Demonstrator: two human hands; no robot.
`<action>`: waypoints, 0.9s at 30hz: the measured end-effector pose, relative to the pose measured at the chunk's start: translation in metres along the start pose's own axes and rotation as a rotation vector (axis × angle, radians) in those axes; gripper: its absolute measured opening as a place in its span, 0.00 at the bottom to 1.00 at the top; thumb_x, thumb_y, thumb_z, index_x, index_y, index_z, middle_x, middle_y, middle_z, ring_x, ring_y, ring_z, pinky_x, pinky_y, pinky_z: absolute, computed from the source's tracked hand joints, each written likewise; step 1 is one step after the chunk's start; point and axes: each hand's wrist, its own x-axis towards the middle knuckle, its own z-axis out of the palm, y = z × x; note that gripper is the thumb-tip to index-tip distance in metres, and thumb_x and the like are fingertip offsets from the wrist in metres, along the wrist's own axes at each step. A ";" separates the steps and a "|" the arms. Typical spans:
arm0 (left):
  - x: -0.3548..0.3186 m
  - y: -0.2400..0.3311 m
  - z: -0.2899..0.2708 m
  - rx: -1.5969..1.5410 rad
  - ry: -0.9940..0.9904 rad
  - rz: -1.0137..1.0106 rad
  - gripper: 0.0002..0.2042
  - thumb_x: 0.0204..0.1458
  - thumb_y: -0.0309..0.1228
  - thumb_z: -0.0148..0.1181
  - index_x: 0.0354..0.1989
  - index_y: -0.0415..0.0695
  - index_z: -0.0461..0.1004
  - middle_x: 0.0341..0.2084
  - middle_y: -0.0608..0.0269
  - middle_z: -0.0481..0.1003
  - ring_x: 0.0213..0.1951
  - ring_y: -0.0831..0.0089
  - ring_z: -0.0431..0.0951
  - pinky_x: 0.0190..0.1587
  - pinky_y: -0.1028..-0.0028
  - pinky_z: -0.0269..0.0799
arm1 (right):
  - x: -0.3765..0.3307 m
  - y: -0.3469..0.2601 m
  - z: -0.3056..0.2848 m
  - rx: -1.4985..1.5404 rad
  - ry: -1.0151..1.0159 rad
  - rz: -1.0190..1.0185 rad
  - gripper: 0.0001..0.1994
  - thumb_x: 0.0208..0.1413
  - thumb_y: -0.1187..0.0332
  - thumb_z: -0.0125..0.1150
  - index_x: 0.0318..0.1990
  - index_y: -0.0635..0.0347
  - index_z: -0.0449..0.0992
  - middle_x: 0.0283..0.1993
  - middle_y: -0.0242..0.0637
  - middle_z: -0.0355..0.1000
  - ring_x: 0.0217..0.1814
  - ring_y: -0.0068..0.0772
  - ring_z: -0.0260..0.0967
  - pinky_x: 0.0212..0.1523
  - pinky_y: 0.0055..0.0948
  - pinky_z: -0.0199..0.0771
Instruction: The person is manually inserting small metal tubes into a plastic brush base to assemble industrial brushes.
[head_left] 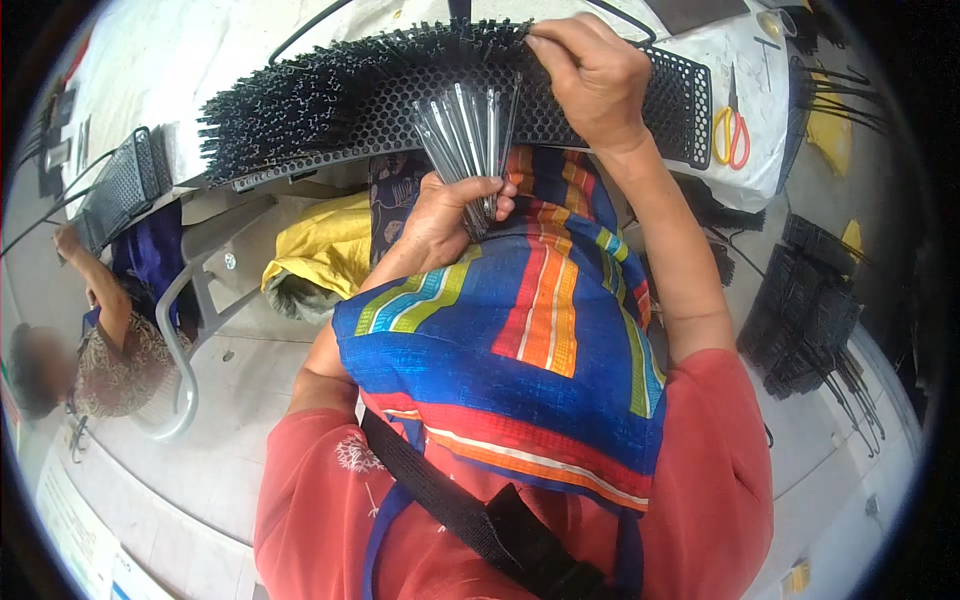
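Note:
Across the front of me lies a long black perforated rack [640,110] with rows of round holes. Thin black pieces [290,110] stand upright and packed together over its left part and along its far edge. My left hand [445,215], in front of the rack's near edge, is closed round a fanned bunch of thin, shiny grey rods [465,130], their far ends spread over the bare holes. My right hand [598,75] is pinched at the right end of the far row of standing pieces. What its fingertips hold is too small to make out.
Scissors [733,135] with red and yellow handles lie on the white-covered table, right of the rack. Black racks with hooked wires [800,310] are stacked at the right. A grey chair [185,300] and another person [115,350] with a black perforated rack are at the left.

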 end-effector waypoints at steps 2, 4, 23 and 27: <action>-0.003 0.001 0.000 -0.008 -0.029 -0.007 0.10 0.48 0.17 0.57 0.40 0.31 0.74 0.29 0.51 0.78 0.27 0.68 0.79 0.30 0.73 0.78 | -0.017 -0.007 -0.006 0.109 -0.121 0.373 0.04 0.49 0.73 0.67 0.32 0.63 0.81 0.26 0.28 0.76 0.23 0.13 0.68 0.24 0.16 0.66; -0.007 0.003 -0.001 -0.013 -0.059 -0.019 0.11 0.48 0.17 0.58 0.41 0.31 0.73 0.29 0.51 0.78 0.27 0.68 0.79 0.31 0.73 0.78 | -0.030 -0.010 -0.009 0.415 -0.311 0.771 0.08 0.48 0.72 0.68 0.36 0.65 0.80 0.27 0.29 0.76 0.20 0.12 0.64 0.21 0.14 0.62; -0.004 0.004 0.005 0.052 -0.110 -0.039 0.11 0.48 0.16 0.57 0.41 0.32 0.73 0.29 0.49 0.78 0.28 0.65 0.81 0.32 0.71 0.79 | -0.067 -0.023 -0.007 1.011 -0.368 1.254 0.05 0.48 0.75 0.66 0.30 0.60 0.74 0.19 0.27 0.70 0.14 0.14 0.64 0.14 0.13 0.59; -0.008 0.004 0.006 0.129 -0.106 -0.034 0.10 0.48 0.16 0.57 0.41 0.31 0.74 0.29 0.50 0.78 0.28 0.66 0.81 0.33 0.72 0.79 | -0.057 -0.037 -0.012 0.928 -0.316 1.283 0.05 0.49 0.74 0.66 0.29 0.59 0.74 0.18 0.26 0.70 0.14 0.14 0.64 0.14 0.13 0.58</action>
